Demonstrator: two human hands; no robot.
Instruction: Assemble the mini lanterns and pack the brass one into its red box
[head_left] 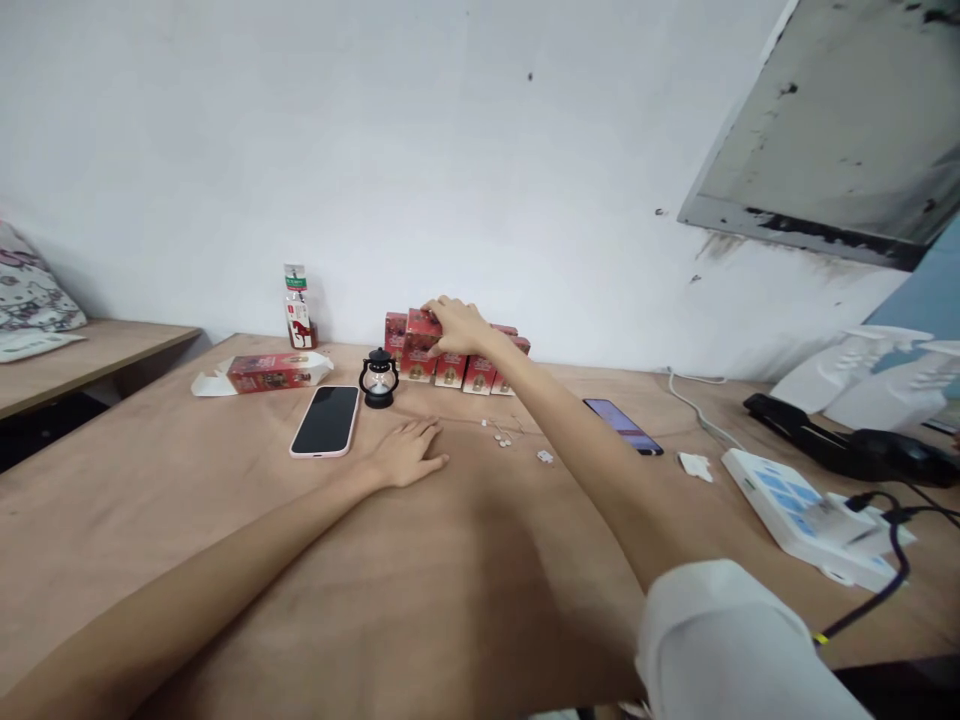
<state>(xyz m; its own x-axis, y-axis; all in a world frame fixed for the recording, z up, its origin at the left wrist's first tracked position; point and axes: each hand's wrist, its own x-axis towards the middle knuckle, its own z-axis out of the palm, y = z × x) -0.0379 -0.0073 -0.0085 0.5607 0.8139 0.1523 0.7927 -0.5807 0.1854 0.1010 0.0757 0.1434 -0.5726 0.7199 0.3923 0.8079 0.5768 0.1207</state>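
Observation:
My left hand [406, 456] lies flat on the wooden table, fingers spread and holding nothing. Beside it stand a small black lantern [379, 380] with a clear globe and a phone [325, 422] with a dark screen and pink edge. At the back, my right hand [459, 325] reaches over a row of small red boxes [450, 370]. Its thumb and fingers close around the upper part of one red box [420, 352] near the row's left end. An opened red box [274, 371] lies on its side with white flaps out, left of the lantern.
A printed pouch [298, 308] leans near the wall. Small loose parts [504, 436] and a second phone [622, 426] lie mid-table. On the right are a white power strip [802, 510] with plugs and cables, a black device [847, 440] and white spray-bottle heads [855, 370].

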